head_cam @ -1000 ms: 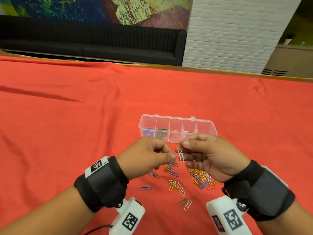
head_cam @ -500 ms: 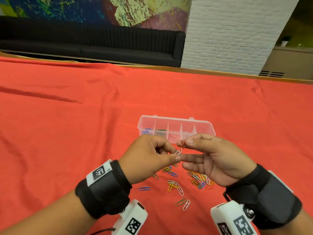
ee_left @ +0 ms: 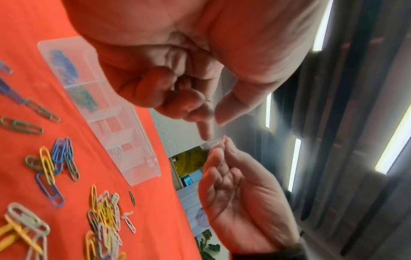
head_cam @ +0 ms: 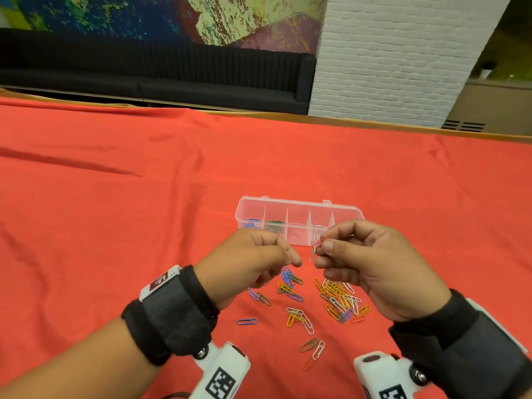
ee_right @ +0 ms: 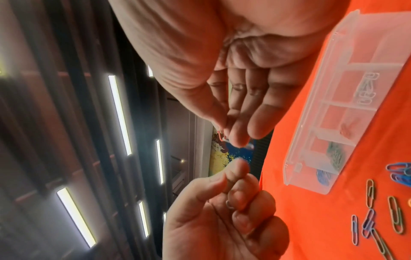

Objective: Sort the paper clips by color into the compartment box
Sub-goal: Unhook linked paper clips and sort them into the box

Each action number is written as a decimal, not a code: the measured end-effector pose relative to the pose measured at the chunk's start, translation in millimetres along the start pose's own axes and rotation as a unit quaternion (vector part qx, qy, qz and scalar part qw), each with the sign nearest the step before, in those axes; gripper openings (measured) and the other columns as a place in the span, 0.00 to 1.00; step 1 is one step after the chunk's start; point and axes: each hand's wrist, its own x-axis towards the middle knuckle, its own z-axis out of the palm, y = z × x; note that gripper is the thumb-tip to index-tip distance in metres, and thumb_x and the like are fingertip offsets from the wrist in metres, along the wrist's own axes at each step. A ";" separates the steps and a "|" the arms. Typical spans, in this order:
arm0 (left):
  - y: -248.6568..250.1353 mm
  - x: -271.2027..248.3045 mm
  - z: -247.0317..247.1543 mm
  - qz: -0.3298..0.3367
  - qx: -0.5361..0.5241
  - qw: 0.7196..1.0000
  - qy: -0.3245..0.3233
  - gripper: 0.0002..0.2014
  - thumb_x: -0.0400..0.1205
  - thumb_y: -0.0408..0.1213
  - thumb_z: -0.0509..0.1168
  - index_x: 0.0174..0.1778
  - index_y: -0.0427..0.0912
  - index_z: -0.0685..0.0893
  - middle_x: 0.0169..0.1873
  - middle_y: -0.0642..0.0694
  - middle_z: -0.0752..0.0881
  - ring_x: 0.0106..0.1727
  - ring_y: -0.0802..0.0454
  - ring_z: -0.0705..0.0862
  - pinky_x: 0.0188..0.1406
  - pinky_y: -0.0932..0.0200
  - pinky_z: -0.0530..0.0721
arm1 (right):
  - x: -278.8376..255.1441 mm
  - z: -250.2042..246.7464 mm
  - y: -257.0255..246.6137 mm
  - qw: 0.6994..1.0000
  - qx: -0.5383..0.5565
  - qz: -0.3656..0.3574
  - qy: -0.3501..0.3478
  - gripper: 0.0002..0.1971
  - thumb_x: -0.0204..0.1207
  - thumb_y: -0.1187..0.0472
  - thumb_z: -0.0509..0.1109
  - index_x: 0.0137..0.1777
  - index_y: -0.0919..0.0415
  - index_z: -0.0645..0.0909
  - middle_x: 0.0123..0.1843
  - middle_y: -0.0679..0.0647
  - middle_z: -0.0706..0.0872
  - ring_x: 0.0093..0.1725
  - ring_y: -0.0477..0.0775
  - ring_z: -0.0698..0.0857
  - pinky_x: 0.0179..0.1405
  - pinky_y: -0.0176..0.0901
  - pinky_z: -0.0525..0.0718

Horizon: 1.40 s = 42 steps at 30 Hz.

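Observation:
The clear compartment box [head_cam: 299, 204] lies on the red cloth just beyond my hands. From its left end it holds blue clips [head_cam: 250, 224], green clips [head_cam: 273, 223], red clips [ee_right: 347, 130] and white clips [head_cam: 316, 233], each in a separate compartment. My right hand [head_cam: 324, 242] pinches a red clip [head_cam: 315, 246] with a pale clip hanging on it, above the box's near wall. My left hand [head_cam: 289, 254] hovers a little to the left, fingers curled, and a red clip [ee_left: 182, 84] shows inside the curl. Loose mixed clips [head_cam: 339, 300] lie on the cloth under both hands.
More scattered clips [head_cam: 299, 318] lie on the cloth toward me, with a few [head_cam: 312, 349] nearest my wrists. The red cloth [head_cam: 144, 226] stretches wide to the left, right and beyond the box. A black sofa [head_cam: 161, 79] and a white brick pillar [head_cam: 397, 53] stand past the table.
Both hands met at one hanging clip before. Now they have drawn apart: the left hand pulled back to the left, and the right hand keeps the clips and has lifted slightly toward the box.

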 end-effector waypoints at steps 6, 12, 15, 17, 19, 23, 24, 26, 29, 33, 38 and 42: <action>-2.4 -0.3 1.2 0.073 0.091 0.993 -0.004 0.06 0.78 0.37 0.74 0.50 0.45 0.92 0.23 0.53 0.73 0.26 0.56 0.68 0.26 0.64 0.68 | -2.5 2.6 -2.5 0.999 -0.016 0.021 -0.034 0.04 0.75 0.74 0.70 0.43 0.66 0.83 0.36 0.63 0.89 0.34 0.54 0.89 0.31 0.42 0.88; -2.2 -1.1 1.0 0.050 0.086 0.995 -0.011 0.07 0.78 0.34 0.74 0.34 0.42 0.86 0.19 0.57 0.76 0.22 0.61 0.70 0.24 0.68 0.67 | -2.8 4.3 -2.5 0.999 -0.012 0.027 -0.034 0.04 0.75 0.74 0.70 0.44 0.66 0.82 0.39 0.65 0.90 0.37 0.56 0.91 0.34 0.44 0.89; -2.7 1.0 0.0 0.006 -0.009 1.000 0.005 0.07 0.79 0.31 0.71 0.35 0.38 0.84 0.22 0.46 0.71 0.22 0.56 0.66 0.21 0.65 0.63 | -6.7 7.2 0.4 0.996 -0.074 -0.033 -0.027 0.06 0.74 0.74 0.72 0.42 0.63 0.84 0.39 0.62 0.90 0.40 0.59 0.90 0.36 0.47 0.89; -3.4 1.8 0.4 -0.011 -0.062 0.998 0.012 0.06 0.80 0.29 0.69 0.38 0.35 0.82 0.24 0.45 0.72 0.22 0.57 0.65 0.20 0.65 0.60 | -10.4 11.5 4.0 0.985 -0.144 -0.093 -0.011 0.07 0.73 0.74 0.73 0.41 0.61 0.86 0.36 0.59 0.90 0.39 0.62 0.89 0.38 0.52 0.87; -2.7 2.1 1.1 -0.030 -0.123 0.992 0.008 0.04 0.80 0.28 0.68 0.41 0.34 0.80 0.23 0.50 0.77 0.22 0.58 0.65 0.21 0.64 0.56 | -13.4 16.2 7.9 0.972 -0.190 -0.141 0.004 0.09 0.72 0.73 0.74 0.39 0.58 0.86 0.35 0.55 0.89 0.35 0.56 0.87 0.37 0.46 0.86; -3.5 2.8 3.3 -0.063 -0.215 0.975 -0.004 0.05 0.71 0.32 0.71 0.36 0.37 0.81 0.25 0.48 0.75 0.23 0.58 0.64 0.20 0.65 0.56 | -16.8 23.5 13.4 0.955 -0.221 -0.193 0.034 0.10 0.70 0.73 0.75 0.38 0.55 0.86 0.33 0.47 0.89 0.31 0.42 0.85 0.33 0.30 0.79; -3.9 2.7 4.5 -0.068 -0.233 0.970 -0.003 0.04 0.70 0.32 0.71 0.34 0.38 0.82 0.24 0.48 0.72 0.23 0.57 0.64 0.19 0.66 0.56 | -17.7 24.9 14.3 0.955 -0.217 -0.198 0.041 0.10 0.70 0.73 0.76 0.37 0.55 0.86 0.32 0.45 0.89 0.30 0.41 0.84 0.32 0.28 0.78; -4.8 2.5 6.7 -0.075 -0.262 0.962 0.001 0.04 0.70 0.32 0.71 0.31 0.40 0.84 0.22 0.48 0.70 0.22 0.58 0.64 0.18 0.67 0.58 | -19.6 27.0 15.8 0.956 -0.206 -0.202 0.057 0.11 0.70 0.73 0.76 0.37 0.55 0.86 0.30 0.43 0.88 0.27 0.40 0.83 0.30 0.26 0.76; -3.3 3.8 7.1 -0.076 -0.289 0.954 0.005 0.05 0.71 0.32 0.71 0.40 0.36 0.84 0.22 0.49 0.69 0.22 0.59 0.65 0.19 0.67 0.57 | -22.7 29.0 17.3 0.952 -0.220 -0.205 0.059 0.11 0.69 0.73 0.75 0.34 0.54 0.86 0.29 0.45 0.88 0.25 0.39 0.82 0.28 0.26 0.75; -2.8 6.9 -0.1 -0.065 -0.280 0.958 0.019 0.08 0.72 0.34 0.71 0.45 0.36 0.86 0.24 0.49 0.68 0.23 0.58 0.64 0.20 0.66 0.55 | -22.4 25.6 18.0 0.955 -0.228 -0.184 0.036 0.11 0.69 0.73 0.75 0.33 0.56 0.85 0.27 0.48 0.86 0.25 0.41 0.80 0.27 0.30 0.75; -14.9 14.6 -10.6 -0.050 -0.191 0.978 0.069 0.05 0.78 0.32 0.70 0.46 0.34 0.86 0.24 0.49 0.70 0.24 0.57 0.64 0.19 0.65 0.54 | 19.2 -25.3 6.5 0.968 -0.188 -0.127 0.109 0.10 0.72 0.76 0.72 0.38 0.60 0.86 0.32 0.60 0.89 0.32 0.58 0.87 0.33 0.45 0.86; -28.7 23.3 -17.7 -0.076 -0.161 0.981 0.083 0.04 0.79 0.31 0.69 0.45 0.35 0.87 0.24 0.49 0.71 0.23 0.57 0.65 0.19 0.65 0.55 | 75.4 -67.4 7.8 0.959 -0.235 -0.054 0.150 0.10 0.73 0.75 0.69 0.39 0.61 0.87 0.35 0.64 0.88 0.33 0.53 0.86 0.32 0.42 0.85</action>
